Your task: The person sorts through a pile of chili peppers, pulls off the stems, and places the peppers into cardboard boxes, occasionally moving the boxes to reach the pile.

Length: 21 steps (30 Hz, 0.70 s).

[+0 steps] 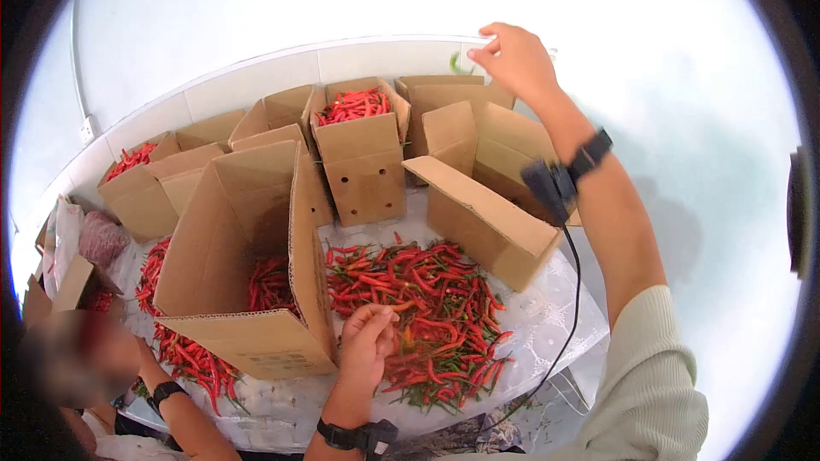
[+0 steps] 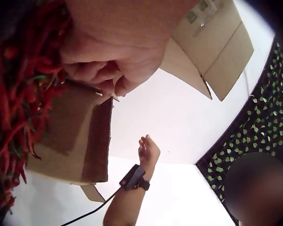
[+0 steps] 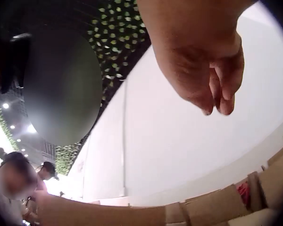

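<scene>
My right hand (image 1: 521, 60) is raised at the back right, thumb and fingers bent and slightly apart. A curved green chili (image 1: 457, 63) is in the air just left of its fingertips, apart from them; in the right wrist view nothing shows between those fingers. Low over the pile of red chilies (image 1: 444, 290) is my left hand (image 1: 367, 343), fingers curled in toward the thumb. An orange-red chili (image 1: 401, 306) shows right at its fingertips; I cannot tell whether they pinch it. The left wrist view shows the curled left fingers (image 2: 96, 73) beside the red chilies (image 2: 26, 94).
A tall open carton (image 1: 248, 341) with red chilies inside stands left of the pile. An open carton (image 1: 495, 230) stands right. Behind are more cartons, one filled with red chilies (image 1: 354, 107). Another person's arm (image 1: 184, 414) reaches in at lower left. A cable (image 1: 564, 333) hangs from my right wrist.
</scene>
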Available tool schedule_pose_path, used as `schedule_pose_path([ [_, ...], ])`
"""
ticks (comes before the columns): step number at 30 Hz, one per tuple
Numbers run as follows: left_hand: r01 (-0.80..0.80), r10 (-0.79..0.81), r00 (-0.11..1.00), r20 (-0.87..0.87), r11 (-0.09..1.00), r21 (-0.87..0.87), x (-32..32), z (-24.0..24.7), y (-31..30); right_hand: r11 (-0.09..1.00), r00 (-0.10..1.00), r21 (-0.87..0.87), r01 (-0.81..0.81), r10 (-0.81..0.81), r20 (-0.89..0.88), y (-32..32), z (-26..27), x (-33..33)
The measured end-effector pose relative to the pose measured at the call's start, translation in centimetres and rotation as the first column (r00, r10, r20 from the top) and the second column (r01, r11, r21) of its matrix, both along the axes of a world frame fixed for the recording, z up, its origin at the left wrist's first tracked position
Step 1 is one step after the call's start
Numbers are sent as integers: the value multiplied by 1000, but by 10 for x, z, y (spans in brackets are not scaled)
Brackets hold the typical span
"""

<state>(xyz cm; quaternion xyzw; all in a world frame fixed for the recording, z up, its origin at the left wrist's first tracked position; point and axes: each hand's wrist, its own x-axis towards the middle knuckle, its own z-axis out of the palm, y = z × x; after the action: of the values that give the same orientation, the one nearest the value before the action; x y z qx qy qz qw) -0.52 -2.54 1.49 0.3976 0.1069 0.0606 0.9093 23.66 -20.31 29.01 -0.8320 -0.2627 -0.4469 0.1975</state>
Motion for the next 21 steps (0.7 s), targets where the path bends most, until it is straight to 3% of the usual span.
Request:
schedule_pose_path([
  [2,10,-9,1000,-13,1000,18,0,0,2,977,960,14,-212,211,-183,7,-22,-52],
  [4,56,-56,998,-40,998,-3,-1,-1,3,930,913,-65,-363,340,-224,6,-52,-107],
  [6,70,-66,995,-81,997,46,2,-5,4,883,864,-143,-448,386,-324,-1,-89,-145],
  [8,21,-21,996,-88,1000,-2,2,-2,2,831,739,-120,-543,404,-539,-10,-123,-170],
  [10,11,-8,998,-65,999,51,1,-6,5,791,645,-66,-608,443,-623,-11,-151,-169],
  [13,-11,12,1000,-11,999,44,10,-9,8,800,620,7,-600,470,-628,-5,-213,-137],
  [15,-21,21,1000,0,1000,18,10,-12,10,878,713,-4,-478,386,-585,7,-252,-111],
  [19,37,-38,999,24,999,36,11,-13,14,914,786,-156,-374,223,-576,16,-284,-98],
  [21,30,-30,1000,4,997,67,11,-7,9,898,770,-109,-426,296,-566,12,-284,-94],
])
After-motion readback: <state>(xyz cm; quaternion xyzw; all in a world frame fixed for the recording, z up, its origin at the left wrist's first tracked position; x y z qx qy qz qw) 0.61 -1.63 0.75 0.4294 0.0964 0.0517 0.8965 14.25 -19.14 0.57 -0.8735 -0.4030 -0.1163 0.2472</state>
